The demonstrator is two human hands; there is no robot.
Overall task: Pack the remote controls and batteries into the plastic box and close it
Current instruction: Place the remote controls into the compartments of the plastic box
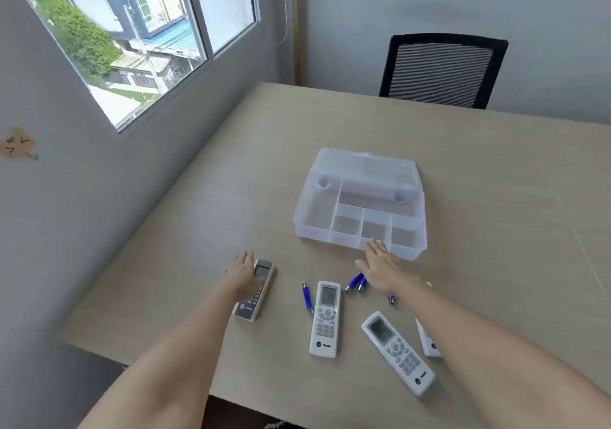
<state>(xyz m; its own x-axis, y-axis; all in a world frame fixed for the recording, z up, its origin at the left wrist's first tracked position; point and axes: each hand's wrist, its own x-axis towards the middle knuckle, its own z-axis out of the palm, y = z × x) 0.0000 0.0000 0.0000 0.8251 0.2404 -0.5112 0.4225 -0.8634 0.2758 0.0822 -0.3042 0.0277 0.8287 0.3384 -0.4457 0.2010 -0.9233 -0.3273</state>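
A clear plastic box [310,226] stands open in the middle of the table, lid tipped back, its compartments empty. My left hand [244,271] lies flat on the top end of a beige remote [261,296] at the left. My right hand [380,264] is stretched out flat, fingertips at the box's front wall, nothing in it. A white remote [325,319] lies between my arms, another white remote [396,351] is angled to its right, and a third remote [428,342] is mostly hidden under my right forearm. Blue batteries lie loose: one [306,296] left of the white remote, two [356,282] by my right hand, one [391,299] under my wrist.
The wooden table [496,230] has its near edge close to my body and its left edge along a grey wall with a window [132,38]. A black mesh chair [443,71] stands at the far side.
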